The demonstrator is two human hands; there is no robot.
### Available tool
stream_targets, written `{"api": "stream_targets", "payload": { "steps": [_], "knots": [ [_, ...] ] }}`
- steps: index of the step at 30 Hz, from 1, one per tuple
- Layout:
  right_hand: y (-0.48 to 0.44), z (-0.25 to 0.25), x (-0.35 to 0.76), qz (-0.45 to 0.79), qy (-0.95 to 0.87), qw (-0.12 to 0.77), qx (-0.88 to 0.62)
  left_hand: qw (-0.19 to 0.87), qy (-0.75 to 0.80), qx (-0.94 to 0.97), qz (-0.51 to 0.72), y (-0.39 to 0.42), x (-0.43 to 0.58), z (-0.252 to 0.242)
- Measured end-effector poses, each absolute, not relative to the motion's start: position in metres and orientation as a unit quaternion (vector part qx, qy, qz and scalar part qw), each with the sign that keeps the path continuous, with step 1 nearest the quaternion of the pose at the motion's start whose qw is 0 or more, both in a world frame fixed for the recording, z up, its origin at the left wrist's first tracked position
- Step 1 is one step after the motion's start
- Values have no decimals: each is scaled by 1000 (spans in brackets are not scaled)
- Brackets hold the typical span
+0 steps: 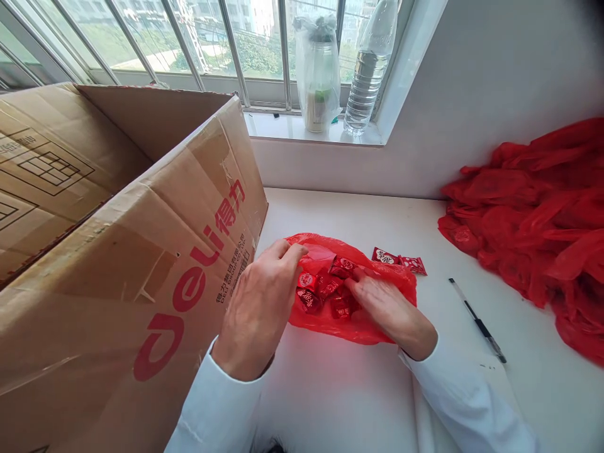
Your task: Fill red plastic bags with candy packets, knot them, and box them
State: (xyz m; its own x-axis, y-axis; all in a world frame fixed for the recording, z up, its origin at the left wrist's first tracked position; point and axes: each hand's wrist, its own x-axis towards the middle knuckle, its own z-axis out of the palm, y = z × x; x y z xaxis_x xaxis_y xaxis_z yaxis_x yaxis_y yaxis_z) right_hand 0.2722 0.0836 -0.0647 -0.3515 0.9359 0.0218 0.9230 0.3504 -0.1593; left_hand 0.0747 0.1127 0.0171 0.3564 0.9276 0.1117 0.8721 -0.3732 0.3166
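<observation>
A red plastic bag (340, 331) lies with its mouth spread on the white table, and several red-wrapped candies (329, 286) show inside it. At the bag's left rim, my left hand (261, 302) is closed with thumb and finger pinching the thin plastic. My right hand (389, 308) reaches into the bag from the right. Its fingertips are closed against a dark red candy (342, 267) near the far side; some of those fingers are hidden. Just behind the bag, two more red packets (399, 260) rest on the table.
A large open cardboard box (198, 264) stands close on the left. Several red plastic bags (533, 214) are heaped at the right. A pen (477, 321) lies on the table (321, 390). A water bottle (368, 82) and a bagged clear container (319, 88) stand on the windowsill.
</observation>
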Motion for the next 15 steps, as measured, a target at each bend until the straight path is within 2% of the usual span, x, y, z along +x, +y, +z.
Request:
{"api": "stream_targets", "payload": {
  "steps": [4,15],
  "knots": [
    [86,-65,277,93,-835,46,-540,117,536,834,70,109,74,19],
    [96,-49,281,120,-837,16,-534,120,551,816,125,101,69,31]
  ]
}}
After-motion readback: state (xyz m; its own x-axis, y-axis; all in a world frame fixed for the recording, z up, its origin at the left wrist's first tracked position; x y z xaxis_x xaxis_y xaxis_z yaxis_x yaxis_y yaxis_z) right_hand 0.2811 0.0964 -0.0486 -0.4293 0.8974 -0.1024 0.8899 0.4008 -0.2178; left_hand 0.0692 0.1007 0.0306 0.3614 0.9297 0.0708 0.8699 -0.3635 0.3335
